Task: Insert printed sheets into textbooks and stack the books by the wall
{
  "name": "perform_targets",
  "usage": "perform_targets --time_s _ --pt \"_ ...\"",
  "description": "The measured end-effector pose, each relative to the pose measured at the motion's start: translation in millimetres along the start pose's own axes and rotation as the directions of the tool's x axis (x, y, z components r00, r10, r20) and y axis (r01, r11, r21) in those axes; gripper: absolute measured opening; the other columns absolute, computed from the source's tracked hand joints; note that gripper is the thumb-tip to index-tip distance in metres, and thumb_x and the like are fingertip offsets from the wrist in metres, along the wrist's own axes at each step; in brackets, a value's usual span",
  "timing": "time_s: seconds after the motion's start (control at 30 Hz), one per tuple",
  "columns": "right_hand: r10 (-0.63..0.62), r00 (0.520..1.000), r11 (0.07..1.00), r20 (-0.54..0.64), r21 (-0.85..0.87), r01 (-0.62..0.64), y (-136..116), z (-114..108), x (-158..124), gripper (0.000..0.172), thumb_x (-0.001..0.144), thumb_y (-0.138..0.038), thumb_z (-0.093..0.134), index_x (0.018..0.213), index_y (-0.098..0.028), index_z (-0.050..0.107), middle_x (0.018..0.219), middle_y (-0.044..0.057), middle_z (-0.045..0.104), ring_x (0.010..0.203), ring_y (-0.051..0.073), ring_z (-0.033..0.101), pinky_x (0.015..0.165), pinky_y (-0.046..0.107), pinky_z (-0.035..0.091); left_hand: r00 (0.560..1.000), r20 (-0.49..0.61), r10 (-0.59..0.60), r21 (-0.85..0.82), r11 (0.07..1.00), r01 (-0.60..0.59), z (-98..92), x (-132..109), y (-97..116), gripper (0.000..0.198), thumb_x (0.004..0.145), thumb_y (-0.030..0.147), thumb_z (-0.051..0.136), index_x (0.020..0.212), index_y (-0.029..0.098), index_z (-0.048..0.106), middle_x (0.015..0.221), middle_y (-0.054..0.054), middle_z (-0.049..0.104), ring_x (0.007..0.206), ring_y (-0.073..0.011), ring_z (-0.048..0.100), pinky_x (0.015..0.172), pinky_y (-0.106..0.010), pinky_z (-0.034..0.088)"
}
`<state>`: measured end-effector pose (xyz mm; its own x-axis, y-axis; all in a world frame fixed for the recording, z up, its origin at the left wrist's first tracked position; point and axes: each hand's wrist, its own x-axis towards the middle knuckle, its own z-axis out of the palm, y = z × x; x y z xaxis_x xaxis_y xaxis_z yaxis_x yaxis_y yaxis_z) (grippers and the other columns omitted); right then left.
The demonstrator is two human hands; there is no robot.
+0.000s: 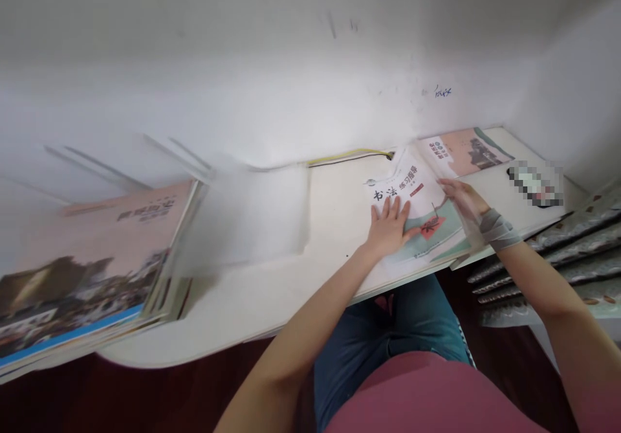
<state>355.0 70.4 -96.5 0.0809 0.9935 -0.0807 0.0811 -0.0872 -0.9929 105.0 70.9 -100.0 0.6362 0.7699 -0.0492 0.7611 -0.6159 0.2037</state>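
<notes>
Pixelated object [536, 184] on desk: blurred out, kind not told. Pale sheet [247, 216] smeared, edges lost. Book stack [82, 271] cut off by left edge. Booklet [395, 190] partly covered by left hand [387, 229], more hidden by right hand [460, 200]. Wall scribble [442, 92] too small to be read. Patterned packs [548, 265] cut off by right edge.

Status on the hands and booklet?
Left hand flat on the calligraphy practice booklet. Right hand, bandaged at the wrist, at the booklet's right edge. Pink-covered booklet just beyond; book stack far left.
</notes>
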Motion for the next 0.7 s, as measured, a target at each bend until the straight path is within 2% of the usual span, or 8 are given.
perform_targets --time_s 0.1,0.23,0.33,0.4,0.47,0.57,0.63,0.7 --pt "0.002 0.999 1.0 -0.04 0.021 -0.001 2 -2 -3 0.046 0.075 -0.054 0.062 0.105 -0.019 0.061 0.083 0.004 0.069 0.074 0.02 0.065 0.073 0.035 0.053 0.998 0.062 -0.009 0.03 1.0 0.007 -5.9 5 -4 0.078 0.086 0.069 0.024 0.149 0.024 0.016 0.157 -0.007 0.009 0.142 -0.0355 0.004 0.111 -0.06 0.007" --pt "-0.005 1.0 0.997 -0.012 -0.081 0.004 -7 -3 -11 0.047 0.077 -0.06 0.057 0.099 -0.019 0.064 0.09 0.008 0.071 0.083 0.023 0.066 0.076 0.038 0.052 0.986 0.08 -0.143 0.112 0.985 0.134 -12.6 -8 4 0.078 0.086 0.068 0.025 0.148 0.021 0.022 0.155 -0.013 0.017 0.138 -0.0456 0.015 0.106 -0.062 0.019" --pt "0.0 0.973 0.979 0.232 -0.196 0.047 -18 7 -7 0.045 0.075 -0.057 0.061 0.096 -0.017 0.068 0.098 0.008 0.071 0.094 0.025 0.064 0.085 0.04 0.049 0.959 0.061 -0.275 0.195 0.946 0.259 -16.4 -34 20 0.076 0.086 0.065 0.034 0.145 0.016 0.03 0.149 -0.023 0.028 0.128 -0.049 0.033 0.094 -0.059 0.036" --pt "0.006 0.913 0.968 0.408 -0.232 0.097 -28 19 2 0.045 0.075 -0.054 0.062 0.097 -0.016 0.069 0.101 0.008 0.071 0.095 0.025 0.063 0.087 0.04 0.047 0.947 0.059 -0.315 0.208 0.932 0.297 -19.5 -54 28 0.073 0.086 0.06 0.04 0.142 0.014 0.035 0.139 -0.026 0.042 0.116 -0.0444 0.049 0.085 -0.051 0.045" --pt "0.011 0.865 0.961 0.502 -0.245 0.129 -37 34 16 0.045 0.076 -0.053 0.062 0.101 -0.016 0.069 0.102 0.008 0.071 0.092 0.023 0.063 0.086 0.04 0.048 0.964 0.036 -0.265 0.161 0.953 0.256 -23.5 -70 27 0.066 0.088 0.056 0.042 0.139 0.015 0.039 0.126 -0.023 0.055 0.105 -0.0362 0.058 0.081 -0.045 0.048" --pt "-0.019 0.843 0.953 0.537 -0.245 0.178 -51 55 40 0.043 0.074 -0.05 0.065 0.099 -0.016 0.071 0.1 0.008 0.071 0.089 0.021 0.063 0.083 0.038 0.048 0.974 -0.138 -0.182 0.037 0.981 0.189 -29.1 -84 2 0.058 0.089 0.05 0.044 0.138 0.019 0.041 0.13 -0.017 0.054 0.114 -0.0313 0.053 0.092 -0.045 0.044" --pt "-0.059 0.827 0.944 0.559 -0.238 0.228 -60 65 55 0.04 0.07 -0.048 0.068 0.095 -0.017 0.072 0.098 0.007 0.071 0.087 0.02 0.062 0.083 0.037 0.048 0.919 -0.3 -0.256 -0.093 0.967 0.239 -30.5 -85 -27 0.058 0.09 0.045 0.046 0.139 0.016 0.037 0.14 -0.017 0.044 0.126 -0.031 0.043 0.1 -0.045 0.039" --pt "-0.079 0.803 0.933 0.59 -0.241 0.269 -69 71 67 0.039 0.07 -0.047 0.069 0.095 -0.017 0.071 0.096 0.006 0.071 0.085 0.018 0.062 0.081 0.036 0.048 0.848 -0.361 -0.388 -0.278 0.913 0.299 -29.4 -81 -58 0.059 0.09 0.04 0.046 0.14 0.011 0.034 0.142 -0.019 0.041 0.13 -0.0292 0.039 0.102 -0.043 0.038"
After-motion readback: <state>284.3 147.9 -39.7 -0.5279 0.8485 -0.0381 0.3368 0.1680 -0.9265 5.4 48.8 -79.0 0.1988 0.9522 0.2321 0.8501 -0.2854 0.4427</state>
